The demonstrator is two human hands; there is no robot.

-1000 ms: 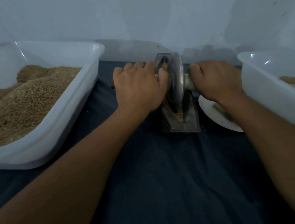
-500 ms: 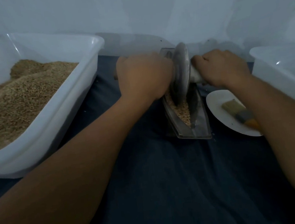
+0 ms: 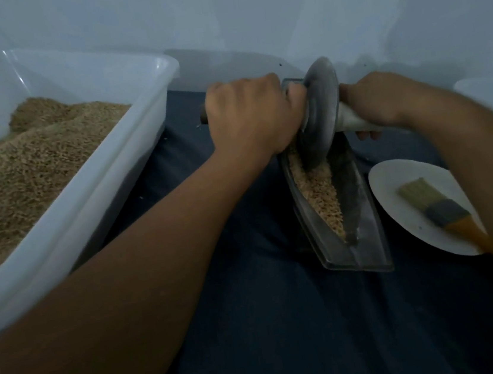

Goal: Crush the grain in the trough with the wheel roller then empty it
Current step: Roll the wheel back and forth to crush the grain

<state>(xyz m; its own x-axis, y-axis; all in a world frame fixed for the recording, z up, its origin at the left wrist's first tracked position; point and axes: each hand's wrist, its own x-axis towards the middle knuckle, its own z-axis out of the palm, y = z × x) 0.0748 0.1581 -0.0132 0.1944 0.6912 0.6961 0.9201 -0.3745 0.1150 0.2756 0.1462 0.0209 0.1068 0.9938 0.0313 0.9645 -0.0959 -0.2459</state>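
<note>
Grain (image 3: 320,191) lies along the trough (image 3: 367,246) on the dark counter (image 3: 271,323), the wheel roller (image 3: 320,112) standing at its far end. Both hands, left hand (image 3: 249,118) and right hand (image 3: 374,99), clamp its handles; press evenly, rolling toward the near tip without spilling.

A white tub (image 3: 120,183) heaped with grain stood at left. A brush (image 3: 439,209) lay on a white plate (image 3: 394,187), over dark cloth (image 3: 286,321).
</note>
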